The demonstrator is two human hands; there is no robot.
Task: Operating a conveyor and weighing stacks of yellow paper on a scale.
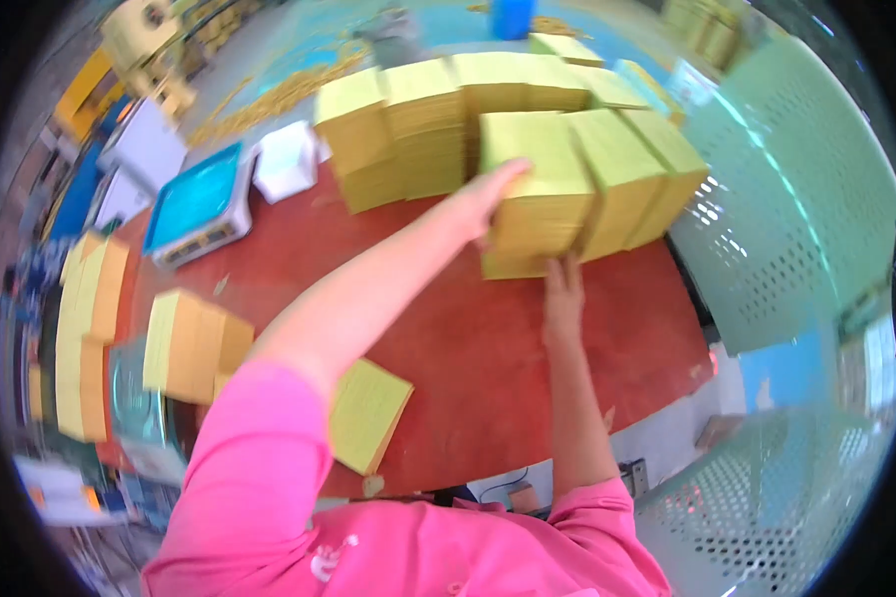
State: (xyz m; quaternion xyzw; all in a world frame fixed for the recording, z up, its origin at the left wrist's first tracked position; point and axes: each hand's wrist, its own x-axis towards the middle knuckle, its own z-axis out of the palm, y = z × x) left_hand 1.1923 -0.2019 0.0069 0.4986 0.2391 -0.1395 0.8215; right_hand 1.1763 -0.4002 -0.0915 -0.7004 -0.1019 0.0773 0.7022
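A tall stack of yellow paper sheets (540, 224) stands at the front of a group on the red tabletop (458, 348). My left hand (490, 199) grips its left side, thumb along the upper edge and other fingers partly hidden. Low at its front right corner, my right hand (564, 294) holds the stack with fingers pointing up; some fingertips are hard to make out. Two similar paper stacks (622, 184) lean close against its right side. Behind and to the left runs a row of more yellow stacks (423, 124).
A scale with a blue-green top (199, 204) sits at the left, beside a white block of paper (287, 161). A flat yellow pad (368, 413) lies near my left arm. More stacks (194, 343) stand at the left edge. Perforated green panels (796, 189) border the right side.
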